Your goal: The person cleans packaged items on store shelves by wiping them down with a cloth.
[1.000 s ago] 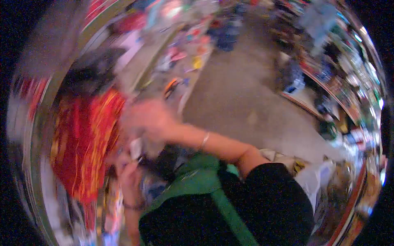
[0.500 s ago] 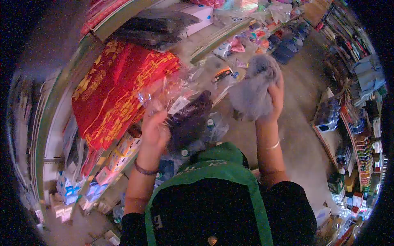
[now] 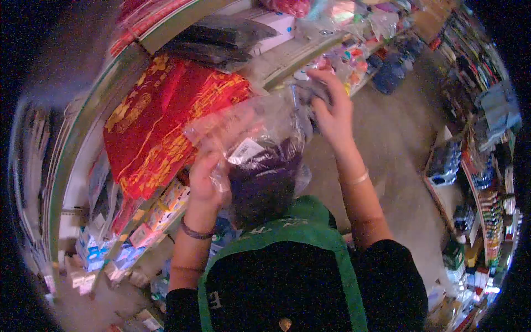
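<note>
Head view shows a clear plastic bag point(image 3: 271, 119) held up between the person's two hands, in front of the chest, with a dark purple item point(image 3: 260, 185) in its lower part and a white label point(image 3: 244, 151) near the item's upper left. The left hand point(image 3: 203, 180) is clamped on the bag's left edge, its thumb and fingers closed on the crinkled plastic, so the purple item lies just to the right of it. The right hand point(image 3: 334, 116) is raised at the bag's upper right side, thumb and forefinger apart, with a blurred greyish patch between them; whether it grips anything there, I cannot tell. The purple item lies below and to the left of that hand, apart from its fingers. Behind the bag and to its left, a red cloth with a gold pattern point(image 3: 160, 124) spreads out, dark packages point(image 3: 213, 41) lying just above it and a white box point(image 3: 281, 32) beside them. Below the bag is the green apron point(image 3: 307, 216), and beyond the right forearm lies the grey-brown floor point(image 3: 390, 133)
</note>
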The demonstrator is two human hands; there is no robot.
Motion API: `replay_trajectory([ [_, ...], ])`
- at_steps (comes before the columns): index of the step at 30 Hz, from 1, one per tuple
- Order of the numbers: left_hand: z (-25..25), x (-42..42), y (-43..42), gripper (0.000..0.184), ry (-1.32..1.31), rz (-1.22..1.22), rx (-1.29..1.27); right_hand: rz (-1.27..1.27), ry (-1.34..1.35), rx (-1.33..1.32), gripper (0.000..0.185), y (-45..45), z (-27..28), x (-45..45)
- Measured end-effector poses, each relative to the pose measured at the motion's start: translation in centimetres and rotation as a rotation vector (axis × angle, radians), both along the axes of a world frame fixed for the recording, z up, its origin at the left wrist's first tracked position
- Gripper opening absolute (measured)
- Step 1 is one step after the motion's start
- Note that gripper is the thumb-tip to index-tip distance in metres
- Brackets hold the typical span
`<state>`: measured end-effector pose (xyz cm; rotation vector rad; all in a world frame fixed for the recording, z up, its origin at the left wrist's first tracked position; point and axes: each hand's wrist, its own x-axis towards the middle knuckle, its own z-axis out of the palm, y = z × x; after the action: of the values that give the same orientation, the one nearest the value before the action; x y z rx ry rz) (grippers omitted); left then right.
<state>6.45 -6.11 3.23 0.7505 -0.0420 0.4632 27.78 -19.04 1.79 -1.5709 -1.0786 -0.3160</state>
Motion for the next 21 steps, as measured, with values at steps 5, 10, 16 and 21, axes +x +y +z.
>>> replay_trajectory([
  [5, -2.6, -0.9, 3.0, 0.03, 0.13, 0.16, 0.125, 0.501, -0.084, -0.268, 0.049, -2.3, 4.6, -4.2],
  [10, -0.4, 0.1, 3.4, 0.01, 0.129, 0.154, 0.459, 0.534, -0.148, -0.346, 0.049, -1.1, 4.6, -5.2],
  [16, 0.4, 0.0, 3.6, 0.013, 0.207, 0.125, 0.589, 0.671, -0.171, -0.395, 0.047, 0.0, 4.4, -4.6],
  [21, 1.9, -0.3, 3.4, 0.017, 0.256, 0.221, 0.992, 0.814, -0.149, -0.509, 0.05, 0.6, 4.4, -5.0],
])
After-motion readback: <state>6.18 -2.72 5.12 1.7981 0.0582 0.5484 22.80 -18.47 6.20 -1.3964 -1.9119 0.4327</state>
